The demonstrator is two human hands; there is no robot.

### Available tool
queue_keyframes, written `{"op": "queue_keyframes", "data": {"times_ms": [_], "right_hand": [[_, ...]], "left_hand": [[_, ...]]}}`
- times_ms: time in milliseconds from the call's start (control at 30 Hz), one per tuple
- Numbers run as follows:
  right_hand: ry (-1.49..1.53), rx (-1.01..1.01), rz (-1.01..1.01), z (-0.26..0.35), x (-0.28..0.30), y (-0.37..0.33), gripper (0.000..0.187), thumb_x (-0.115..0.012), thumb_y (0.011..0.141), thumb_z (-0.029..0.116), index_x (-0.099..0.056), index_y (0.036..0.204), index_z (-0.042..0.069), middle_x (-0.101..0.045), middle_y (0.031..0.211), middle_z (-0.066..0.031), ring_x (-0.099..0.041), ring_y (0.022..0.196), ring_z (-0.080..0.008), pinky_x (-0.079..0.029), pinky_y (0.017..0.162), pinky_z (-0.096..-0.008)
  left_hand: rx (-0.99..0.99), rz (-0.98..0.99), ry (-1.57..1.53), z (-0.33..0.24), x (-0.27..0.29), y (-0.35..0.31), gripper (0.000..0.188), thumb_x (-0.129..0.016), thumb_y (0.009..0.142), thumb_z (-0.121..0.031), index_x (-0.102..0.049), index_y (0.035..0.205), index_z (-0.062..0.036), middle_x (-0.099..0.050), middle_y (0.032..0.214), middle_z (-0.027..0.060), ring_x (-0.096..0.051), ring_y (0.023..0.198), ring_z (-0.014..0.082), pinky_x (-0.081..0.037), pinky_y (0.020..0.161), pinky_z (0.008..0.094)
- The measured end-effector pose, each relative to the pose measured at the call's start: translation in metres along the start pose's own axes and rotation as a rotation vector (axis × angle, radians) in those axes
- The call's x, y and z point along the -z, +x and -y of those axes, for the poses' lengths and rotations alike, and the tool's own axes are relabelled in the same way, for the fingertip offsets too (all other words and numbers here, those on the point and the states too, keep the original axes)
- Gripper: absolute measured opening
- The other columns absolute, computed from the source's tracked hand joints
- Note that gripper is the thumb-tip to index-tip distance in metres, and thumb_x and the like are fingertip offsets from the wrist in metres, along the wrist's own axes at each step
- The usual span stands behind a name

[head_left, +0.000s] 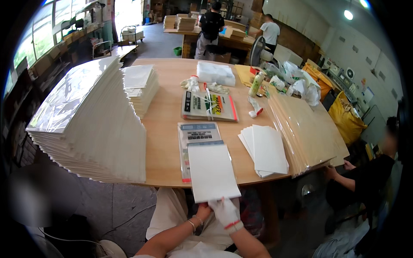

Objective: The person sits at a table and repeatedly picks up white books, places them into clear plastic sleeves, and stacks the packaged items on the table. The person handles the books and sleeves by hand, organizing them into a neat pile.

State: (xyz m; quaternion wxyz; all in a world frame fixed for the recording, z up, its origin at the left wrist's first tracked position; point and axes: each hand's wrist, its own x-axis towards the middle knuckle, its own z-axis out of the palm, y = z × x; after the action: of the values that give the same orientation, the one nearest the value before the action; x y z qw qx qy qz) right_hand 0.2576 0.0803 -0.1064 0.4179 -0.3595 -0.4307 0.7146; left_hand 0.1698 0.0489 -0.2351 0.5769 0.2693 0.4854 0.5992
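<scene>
A white sheet (214, 170) or thin board lies partly over the table's near edge and juts out toward me. My right hand (226, 213), in a white knit glove with a red cuff band, pinches the sheet's near edge. Bare, with bracelets at the wrist, my left hand (203, 211) is closed just beside the glove under that edge; what its fingers hold is hidden. Beneath the sheet lies a clear printed plastic bag (198, 133); whether the sheet is inside a bag is unclear. Behind it sits a tied bundle of printed bags (210, 105).
Tall stacks of white, plastic-covered packs (92, 124) fill the left side. White sheets (267, 148) and wrapped brown board (305, 129) lie right. Work gloves (191, 84), a spray can (257, 84) and a fan (258, 51) stand farther back. A co-worker (370, 176) sits at right; two people work behind.
</scene>
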Motion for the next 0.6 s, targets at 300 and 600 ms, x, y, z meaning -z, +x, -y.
{"op": "queue_keyframes", "data": {"times_ms": [300, 600], "right_hand": [[0.078, -0.494, 0.018, 0.017, 0.016, 0.026, 0.017, -0.047, 0.087, 0.015, -0.051, 0.099, 0.003, -0.06, 0.083, -0.01, -0.06, 0.068, -0.0183, -0.051, 0.063, -0.0339], [-1.272, 0.48, 0.35, -0.011, -0.055, 0.034, 0.014, -0.06, 0.067, 0.014, -0.054, 0.075, 0.005, -0.051, 0.081, -0.0123, -0.052, 0.079, -0.0302, -0.044, 0.067, -0.0377]], "left_hand": [[0.237, -0.198, -0.178, -0.078, 0.035, -0.015, 0.033, -0.05, 0.088, -0.027, -0.053, 0.114, -0.006, -0.059, 0.1, 0.0032, -0.055, 0.093, 0.0128, -0.043, 0.077, 0.0275], [0.306, -0.204, -0.181, -0.067, 0.064, -0.02, 0.04, -0.04, 0.09, -0.03, -0.057, 0.106, 0.0014, -0.061, 0.101, 0.0077, -0.057, 0.09, 0.0141, -0.045, 0.076, 0.0264]]}}
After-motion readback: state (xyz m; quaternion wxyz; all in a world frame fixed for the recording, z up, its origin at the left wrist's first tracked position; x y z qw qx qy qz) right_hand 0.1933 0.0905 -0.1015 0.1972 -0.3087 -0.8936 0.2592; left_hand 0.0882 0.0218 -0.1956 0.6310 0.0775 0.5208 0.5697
